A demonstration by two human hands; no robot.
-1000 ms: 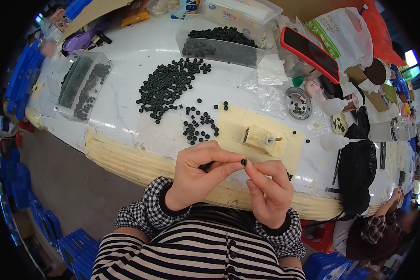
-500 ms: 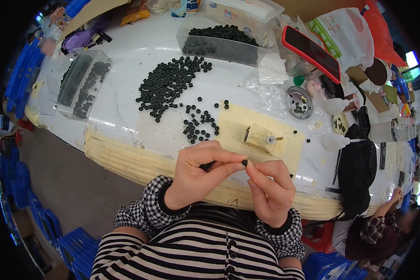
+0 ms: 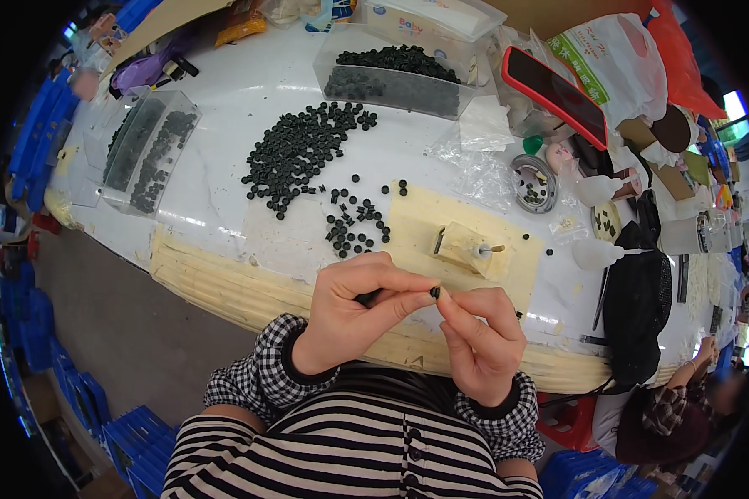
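Observation:
Between my fingertips, just over the table's near edge, is a small round black part (image 3: 435,292). My left hand (image 3: 359,301) pinches it from the left with thumb and forefinger. From the right, the thumb and forefinger of my right hand (image 3: 483,333) close on the same piece. Beyond the hands a small block fixture (image 3: 466,247) with a metal pin sits on a yellow sheet (image 3: 416,212). Loose black parts (image 3: 354,220) of the same look lie beyond my left hand, and a larger heap (image 3: 295,154) spreads farther back.
Clear bins of black parts stand at the back (image 3: 391,91) and at the left (image 3: 146,154). A red-cased phone (image 3: 555,96) leans at the back right. Squeeze bottles (image 3: 595,254), a round metal dish (image 3: 534,183) and a black cloth (image 3: 637,308) occupy the right side. Another person (image 3: 674,407) sits at far right.
Both hands keep their pinch on the small black part, with only a very slight shift. Nothing else has visibly moved.

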